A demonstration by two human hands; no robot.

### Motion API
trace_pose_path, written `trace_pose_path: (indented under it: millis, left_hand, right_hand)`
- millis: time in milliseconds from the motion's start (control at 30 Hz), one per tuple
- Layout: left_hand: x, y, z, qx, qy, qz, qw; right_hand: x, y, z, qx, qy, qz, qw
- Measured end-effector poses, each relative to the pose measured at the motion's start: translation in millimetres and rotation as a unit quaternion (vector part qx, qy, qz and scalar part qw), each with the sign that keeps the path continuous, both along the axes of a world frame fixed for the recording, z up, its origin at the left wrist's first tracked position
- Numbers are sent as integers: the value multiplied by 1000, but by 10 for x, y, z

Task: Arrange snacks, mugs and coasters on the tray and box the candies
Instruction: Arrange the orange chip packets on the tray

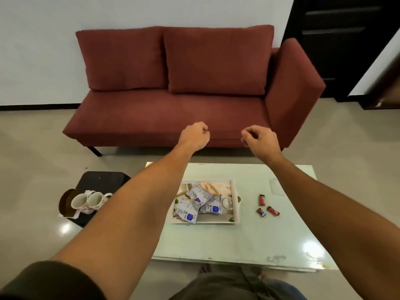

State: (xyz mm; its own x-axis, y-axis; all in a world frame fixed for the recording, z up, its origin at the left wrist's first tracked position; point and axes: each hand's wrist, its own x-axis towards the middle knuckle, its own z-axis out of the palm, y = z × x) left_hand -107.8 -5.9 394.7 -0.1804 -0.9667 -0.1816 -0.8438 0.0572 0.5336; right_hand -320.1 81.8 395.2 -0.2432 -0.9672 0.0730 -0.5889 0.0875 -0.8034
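Beside the table (216, 241), two mugs (87, 202)

Silver-and-blue snack packets (195, 204), red candies (262, 200), floral-patterned mugs (86, 202), maroon sofa (173, 113), pale green table (238, 241).

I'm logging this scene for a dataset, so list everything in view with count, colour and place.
Sofa: one, dark red, against the far wall.
Table: one, pale green, in front of the sofa.
Tray: one, white, on the table's left part.
Snack packets: about four, silver with blue, piled in the tray.
Candies: three, red and brown wrappers, on the table right of the tray.
Stool: one, black, left of the table.
Mugs: two, white with floral print, on the stool.
Coasters: count unclear, brown, beside the mugs.
Door: one, dark, far right.
Left hand: loosely closed, empty, raised.
Right hand: loosely closed, empty, raised.
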Motion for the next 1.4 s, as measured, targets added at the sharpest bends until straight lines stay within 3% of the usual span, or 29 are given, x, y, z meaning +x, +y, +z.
trace_pose_path:
  millis: [100, 267, 467, 800, 967, 1067, 1200, 1300, 1400]
  left_hand:
    - [165, 27, -215, 20, 4, 16, 1000]
    - [216, 169, -747, 64, -11, 15, 998]
    - [272, 369, -1484, 122, -44, 20, 991]
    - [678, 184, -2802, 156, -72, 16, 985]
    - [874, 314, -3563, 176, -113, -56, 976]
    - [968, 463, -3952, 175, -109, -76, 976]
    - [1029, 640, -4302, 113, -104, -77, 985]
    - [1091, 678, -4394, 57, -123, -85, 987]
    - [1149, 624, -4410, 36, -90, -78, 992]
  right_hand:
    - [155, -1, -138, 39, 2, 9, 999]
    - [161, 85, -745, 131, 79, 64, 986]
    - [201, 125, -1626, 257, 162, 157, 940]
    - [804, -97, -3006, 335, 214, 272, 877]
    - [1147, -176, -3738, 299, 316, 319, 842]
    - [1339, -225, -4097, 243, 353, 335, 839]
    - [1460, -267, -4411, 153, 391, 308, 854]
    - [1443, -272, -4495, 93, 377, 291, 875]
    - [1422, -293, -4500, 21, 345, 259, 902]
